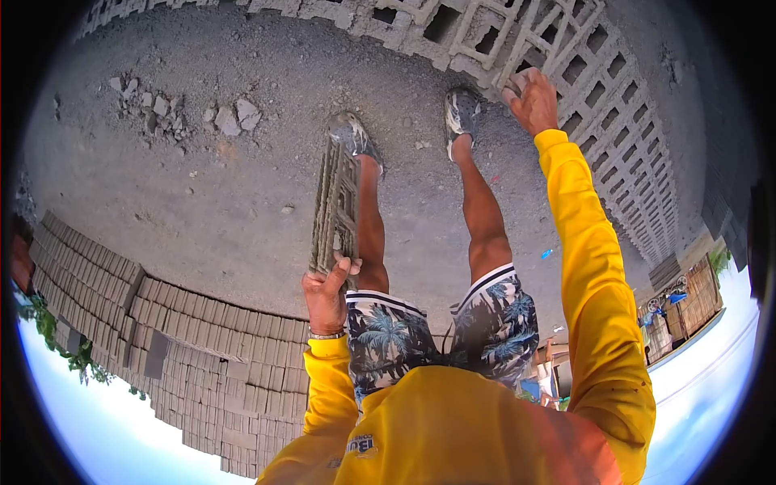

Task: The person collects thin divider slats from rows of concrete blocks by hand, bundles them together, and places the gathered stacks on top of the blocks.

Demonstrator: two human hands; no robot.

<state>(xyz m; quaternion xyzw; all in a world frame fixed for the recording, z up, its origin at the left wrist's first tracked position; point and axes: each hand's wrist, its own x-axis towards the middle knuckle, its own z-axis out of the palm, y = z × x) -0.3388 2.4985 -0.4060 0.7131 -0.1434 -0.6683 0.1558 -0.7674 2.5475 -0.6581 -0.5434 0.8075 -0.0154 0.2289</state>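
Observation:
My left hand (325,303) grips one end of a grey hollow concrete block (334,210). The block is held lengthwise beside my leg, its ribbed edge and some of its openings showing. My right hand (533,101) is closed on the edge of another hollow concrete block (517,61) in the row ahead of my feet. Part of its fingers is hidden behind the block edge.
Rows of hollow blocks (618,133) curve along the top and right. Stacked blocks (218,331) form a wall at lower left. Broken concrete pieces (234,117) lie on the gritty ground (242,194). My shoes (462,113) stand close to the row.

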